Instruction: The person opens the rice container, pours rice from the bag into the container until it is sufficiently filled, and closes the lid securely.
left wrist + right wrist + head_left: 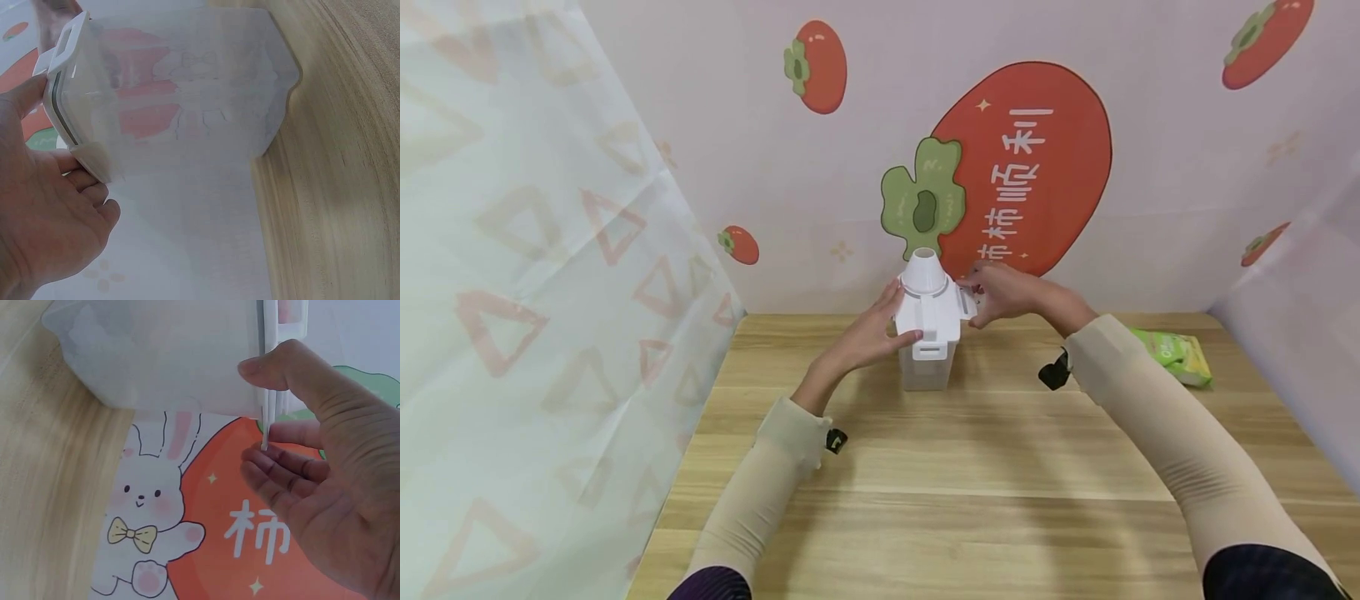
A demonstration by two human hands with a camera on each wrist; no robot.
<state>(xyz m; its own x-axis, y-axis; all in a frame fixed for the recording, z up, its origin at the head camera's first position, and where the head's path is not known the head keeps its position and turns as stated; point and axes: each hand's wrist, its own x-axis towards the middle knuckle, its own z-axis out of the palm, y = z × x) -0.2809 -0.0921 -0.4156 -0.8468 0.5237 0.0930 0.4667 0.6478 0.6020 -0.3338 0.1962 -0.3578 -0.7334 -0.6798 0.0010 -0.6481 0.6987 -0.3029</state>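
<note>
A translucent plastic storage container (927, 374) stands upright on the wooden table, near the back wall. Its white lid (917, 312) carries a cone-shaped white spout (925, 273) on top and a clasp (930, 351) in front. From the left, my left hand (871, 329) grips the lid's edge, thumb toward the front; in the left wrist view its other fingers (94, 190) curl at the lid's side. My right hand (1011, 293) holds a side flap (966, 303) that sticks out from the lid. In the right wrist view the thumb (269, 370) lies over the lid's edge, with fingertips at the flap.
A green and yellow packet (1180, 357) lies at the right, partly behind the right sleeve. The back wall (850, 179) has a persimmon print and stands close behind the container. Printed sheets hang along the left (587, 275) and right sides.
</note>
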